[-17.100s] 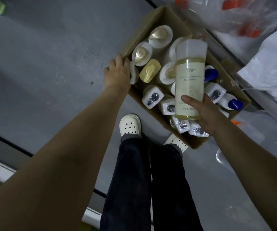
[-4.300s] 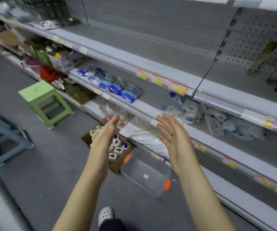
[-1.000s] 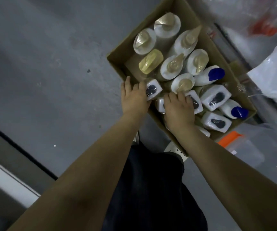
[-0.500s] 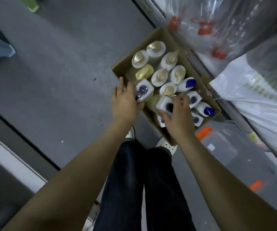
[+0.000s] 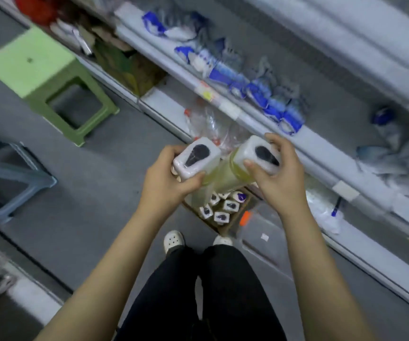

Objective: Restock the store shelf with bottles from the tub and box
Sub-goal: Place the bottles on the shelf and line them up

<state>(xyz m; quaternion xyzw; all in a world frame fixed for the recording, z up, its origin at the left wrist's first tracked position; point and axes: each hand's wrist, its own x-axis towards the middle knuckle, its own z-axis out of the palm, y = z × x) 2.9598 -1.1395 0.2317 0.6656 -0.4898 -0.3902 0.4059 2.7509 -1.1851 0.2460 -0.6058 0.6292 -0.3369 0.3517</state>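
Left hand (image 5: 166, 183): fingers curled round one bottle (image 5: 196, 159), white cap up, yellow liquid.
Right hand (image 5: 279, 178): gripping a second bottle (image 5: 260, 156), same kind.
Both are held above the floor box (image 5: 233, 221), which holds more bottles.
Tub (image 5: 265, 232): beside the box.
Shelf (image 5: 247, 119): blue packets (image 5: 223, 70); price tags (image 5: 207, 93) blurred, unreadable.
Green stool (image 5: 48, 77): left.

Left grip (image 5: 166, 180) clasps the left bottle (image 5: 197, 159), right grip (image 5: 278, 177) the right bottle (image 5: 262, 153), caps up; the box (image 5: 229, 227) sits at six o'clock beneath them.
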